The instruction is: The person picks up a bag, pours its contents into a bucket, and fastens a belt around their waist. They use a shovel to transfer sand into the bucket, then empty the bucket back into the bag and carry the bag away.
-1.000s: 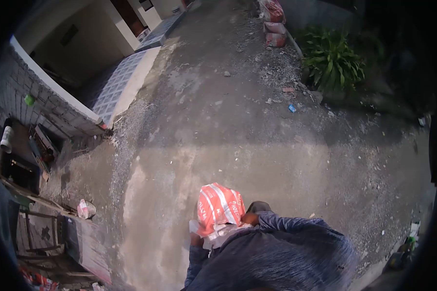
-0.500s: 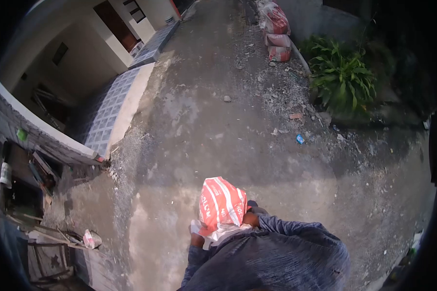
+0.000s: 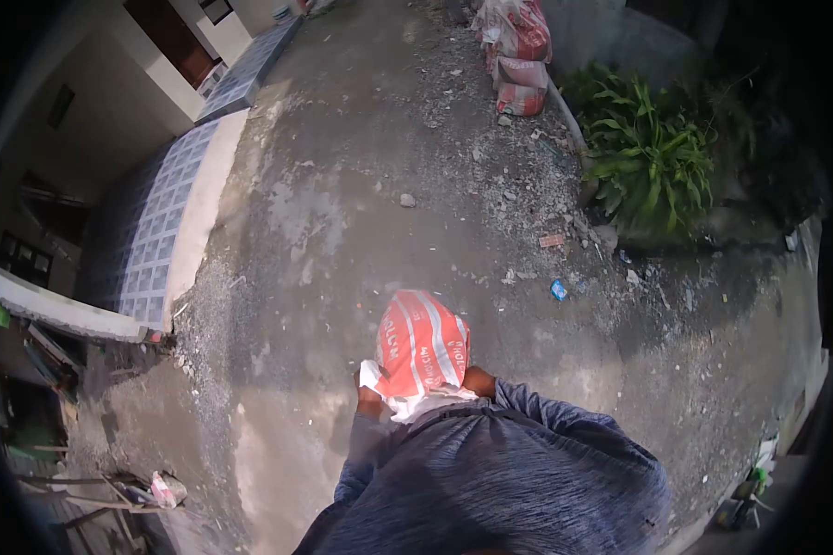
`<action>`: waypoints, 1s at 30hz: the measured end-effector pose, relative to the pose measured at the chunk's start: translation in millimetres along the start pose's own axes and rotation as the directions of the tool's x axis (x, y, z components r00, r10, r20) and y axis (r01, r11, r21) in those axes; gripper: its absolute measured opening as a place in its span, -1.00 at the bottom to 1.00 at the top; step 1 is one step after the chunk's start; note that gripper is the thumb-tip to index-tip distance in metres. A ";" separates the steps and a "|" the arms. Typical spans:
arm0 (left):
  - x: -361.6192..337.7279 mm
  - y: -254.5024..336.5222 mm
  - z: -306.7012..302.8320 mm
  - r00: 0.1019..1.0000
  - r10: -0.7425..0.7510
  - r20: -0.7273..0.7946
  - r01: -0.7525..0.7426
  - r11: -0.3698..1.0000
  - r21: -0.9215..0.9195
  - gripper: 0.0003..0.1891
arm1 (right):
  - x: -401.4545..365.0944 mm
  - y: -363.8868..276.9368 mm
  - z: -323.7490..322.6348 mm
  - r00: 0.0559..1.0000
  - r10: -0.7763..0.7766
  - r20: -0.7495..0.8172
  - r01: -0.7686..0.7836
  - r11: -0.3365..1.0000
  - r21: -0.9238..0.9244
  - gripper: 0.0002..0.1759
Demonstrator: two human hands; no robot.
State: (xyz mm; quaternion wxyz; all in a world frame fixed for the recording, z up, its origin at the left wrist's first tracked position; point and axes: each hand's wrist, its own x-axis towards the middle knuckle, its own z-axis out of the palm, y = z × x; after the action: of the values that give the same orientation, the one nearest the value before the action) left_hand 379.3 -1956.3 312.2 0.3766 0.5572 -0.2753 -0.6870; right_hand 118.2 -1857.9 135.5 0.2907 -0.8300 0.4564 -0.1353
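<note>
A full orange-red sack with white stripes and lettering [image 3: 423,342] hangs in front of my body, above the grey concrete ground. At its lower left corner, my left hand [image 3: 368,398] is closed on the white edge of the sack. On the other side, my right hand [image 3: 478,381] grips the sack near its right edge, its fingers partly hidden behind the sack. White material shows along the near end of the sack, against my dark blue shirt.
Stacked red and white sacks [image 3: 520,85] stand by the wall at upper right, near a leafy green plant [image 3: 652,153]. A tiled ledge [image 3: 165,217] runs along the left. Gravel, a stone [image 3: 407,200] and a blue wrapper [image 3: 558,290] lie on the ground. Wood scraps [image 3: 93,499] are at lower left.
The sack and both hands have risen in the view, farther from my body. The ledge and the stone have shifted left as the view turned.
</note>
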 end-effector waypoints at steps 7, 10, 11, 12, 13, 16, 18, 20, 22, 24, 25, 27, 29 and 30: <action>143.3 50.2 45.5 0.995 -0.033 0.095 0.017 0.985 0.171 -0.62 | 64.0 45.7 -106.2 0.994 0.109 0.000 -0.100 0.911 0.401 -0.60; 184.7 73.1 89.6 0.990 -0.133 -0.044 0.136 0.988 0.076 -0.73 | 79.6 104.1 -79.1 0.991 0.135 -0.018 -0.113 0.892 0.438 -0.59; 206.1 81.6 99.6 0.991 -0.128 -0.033 0.130 0.988 0.085 -0.73 | 96.0 114.5 -88.7 0.976 0.151 -0.156 -0.067 0.893 0.445 -0.60; 223.9 86.5 107.7 0.989 -0.135 -0.063 0.141 0.983 0.116 -0.72 | 105.4 127.0 -98.2 0.974 0.183 -0.132 -0.102 0.877 0.469 -0.61; 238.2 88.3 115.1 0.984 -0.145 -0.101 0.158 0.977 0.143 -0.72 | 115.8 143.2 -108.0 0.974 0.185 -0.129 -0.103 0.873 0.476 -0.61; 287.1 121.6 159.7 0.984 -0.138 -0.112 0.149 0.985 0.089 -0.69 | 155.3 200.6 -142.4 0.989 0.148 -0.021 -0.126 0.901 0.414 -0.65; 307.2 145.8 169.2 0.999 -0.036 -0.038 0.041 0.991 0.129 -0.69 | 172.1 215.9 -219.6 1.000 0.018 -0.025 -0.012 0.976 0.219 -0.66; 332.8 172.0 190.2 1.000 -0.001 0.030 -0.004 0.985 0.170 -0.69 | 199.3 241.1 -263.1 0.989 0.136 -0.054 -0.122 0.969 0.213 -0.74; 348.3 192.0 207.8 0.997 0.076 -0.007 -0.074 0.990 0.122 -0.69 | 224.2 257.9 -305.5 0.938 0.345 0.011 -0.345 0.935 0.085 -0.77; 371.9 210.1 225.8 0.999 0.054 0.007 -0.054 0.993 0.102 -0.70 | 246.5 287.9 -321.6 0.908 0.417 0.037 -0.419 0.904 0.087 -0.77; 388.3 220.4 236.2 0.999 0.042 0.021 -0.044 0.997 0.071 -0.70 | 257.4 304.9 -328.3 0.875 0.480 0.062 -0.484 0.872 0.075 -0.77; 418.3 236.2 258.0 0.992 0.031 0.125 -0.031 1.000 -0.007 -0.74 | 271.5 317.7 -357.8 0.771 0.632 0.070 -0.619 0.721 0.311 -0.75; 447.0 265.1 297.7 0.989 0.074 0.129 -0.106 0.959 0.265 -0.75 | 282.7 329.0 -396.2 0.615 0.780 0.115 -0.651 0.421 0.631 -0.65; 480.2 269.7 310.2 0.987 0.070 0.143 -0.107 0.956 0.273 -0.75 | 291.0 358.6 -404.8 0.606 0.788 0.108 -0.649 0.412 0.639 -0.65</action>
State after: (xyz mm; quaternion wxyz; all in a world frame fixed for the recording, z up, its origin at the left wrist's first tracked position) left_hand 88.5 -2517.3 329.8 0.3052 0.5452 -0.4188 -0.6590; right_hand -164.5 -2395.1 227.8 0.5255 -0.3853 0.7244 -0.2250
